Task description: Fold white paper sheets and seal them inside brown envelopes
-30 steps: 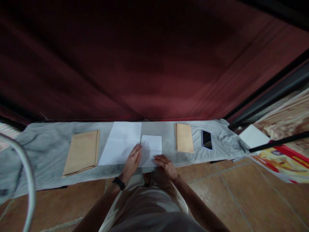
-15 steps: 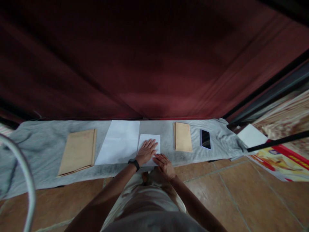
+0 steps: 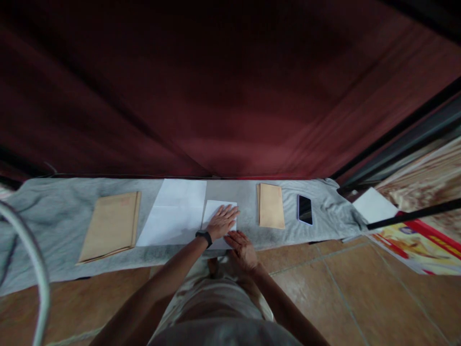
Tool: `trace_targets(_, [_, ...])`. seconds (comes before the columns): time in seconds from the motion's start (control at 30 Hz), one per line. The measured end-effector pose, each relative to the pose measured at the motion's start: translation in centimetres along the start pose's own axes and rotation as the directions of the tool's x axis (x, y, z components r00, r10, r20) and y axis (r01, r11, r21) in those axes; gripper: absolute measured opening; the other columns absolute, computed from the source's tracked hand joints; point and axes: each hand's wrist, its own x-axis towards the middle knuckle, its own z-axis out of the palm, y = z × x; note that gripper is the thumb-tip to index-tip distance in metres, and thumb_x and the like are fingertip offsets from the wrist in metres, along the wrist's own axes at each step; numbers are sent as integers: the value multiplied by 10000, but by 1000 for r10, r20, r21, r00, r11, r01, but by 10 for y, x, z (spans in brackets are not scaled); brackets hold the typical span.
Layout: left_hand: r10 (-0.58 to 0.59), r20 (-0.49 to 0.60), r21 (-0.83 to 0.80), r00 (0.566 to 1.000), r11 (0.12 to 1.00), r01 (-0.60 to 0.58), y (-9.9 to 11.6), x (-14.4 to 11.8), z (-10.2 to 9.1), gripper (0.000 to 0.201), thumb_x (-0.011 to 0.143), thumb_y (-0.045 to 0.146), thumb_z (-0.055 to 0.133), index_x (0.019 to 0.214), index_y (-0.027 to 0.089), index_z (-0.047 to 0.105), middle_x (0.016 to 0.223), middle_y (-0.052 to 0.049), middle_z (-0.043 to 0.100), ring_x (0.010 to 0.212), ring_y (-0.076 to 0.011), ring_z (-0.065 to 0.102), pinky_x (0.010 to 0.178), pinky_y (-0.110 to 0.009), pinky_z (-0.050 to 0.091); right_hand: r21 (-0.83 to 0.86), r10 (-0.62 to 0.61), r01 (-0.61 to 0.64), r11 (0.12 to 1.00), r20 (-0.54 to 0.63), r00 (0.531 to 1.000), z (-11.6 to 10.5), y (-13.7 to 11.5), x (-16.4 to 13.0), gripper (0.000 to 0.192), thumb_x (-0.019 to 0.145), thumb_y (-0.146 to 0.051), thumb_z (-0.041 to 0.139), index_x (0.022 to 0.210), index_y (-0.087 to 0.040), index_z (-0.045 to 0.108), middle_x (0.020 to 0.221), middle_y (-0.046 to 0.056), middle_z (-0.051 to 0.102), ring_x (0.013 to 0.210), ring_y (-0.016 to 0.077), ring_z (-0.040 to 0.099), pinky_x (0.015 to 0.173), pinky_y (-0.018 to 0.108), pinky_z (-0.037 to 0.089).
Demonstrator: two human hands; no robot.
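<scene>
Folded sheet (image 3: 216,211), one, white, on grey cloth (image 3: 54,216) on the floor.
Left hand (image 3: 222,222) flat, fingers spread, pressing it; right hand (image 3: 242,246) open at its near edge, gripping nothing. Long axis runs away from the person. White sheets: two more, (image 3: 173,214) touching left, (image 3: 374,205) far right. Brown envelopes: two (image 3: 108,226) (image 3: 271,205). Phone (image 3: 304,209): one.

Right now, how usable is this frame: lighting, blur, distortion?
Head view: dim overall, the dark red curtain nearly black toward the top; strong wide-angle bending curves the grey cloth and stretches the edges; slight softness throughout, the left hand and right hand on the small white sheet readable; the white sheets are brightest, without glare; the phone screen is dark.
</scene>
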Motion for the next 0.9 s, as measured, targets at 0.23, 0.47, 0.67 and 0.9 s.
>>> trace_targets(0.23, [-14, -9, -30, 1000, 999, 14, -8, 8, 1, 495, 1046, 339, 330, 1516, 238, 449, 1607, -38, 414, 1504, -184, 329, 1258, -416, 157, -13, -22, 22, 1000, 2, 1000, -1, 0, 1, 552, 926, -214, 531, 1477, -205, 506, 1539, 103, 501, 1408, 252, 466, 1211, 499, 333])
trace_targets(0.47, [-179, -74, 1, 981, 984, 180, -26, 16, 1, 538, 1035, 367, 334, 1523, 165, 436, 1604, -97, 409, 1504, -230, 336, 1256, -431, 190, -14, -27, 27, 1000, -28, 999, -4, -1, 1, 531, 941, -230, 516, 1472, -210, 510, 1516, 96, 529, 1404, 241, 472, 1205, 482, 346])
trace_targets(0.67, [-194, -108, 15, 975, 980, 196, -20, -25, 4, 552, 1037, 381, 340, 1520, 129, 433, 1601, -143, 403, 1507, -264, 329, 1241, -472, 234, -6, -14, 14, 1000, -64, 998, 2, 2, 0, 523, 923, -203, 517, 1446, -205, 536, 1495, 102, 550, 1401, 236, 479, 1195, 482, 369])
trace_targets(0.9, [-79, -103, 31, 992, 996, 82, 11, -113, -5, 557, 1041, 445, 388, 1557, 239, 368, 1625, -74, 379, 1521, -213, 298, 1253, -438, 214, -15, -14, 13, 1000, -69, 998, 4, 3, -2, 575, 912, -231, 527, 1485, -187, 492, 1536, 105, 503, 1438, 259, 435, 1215, 504, 345])
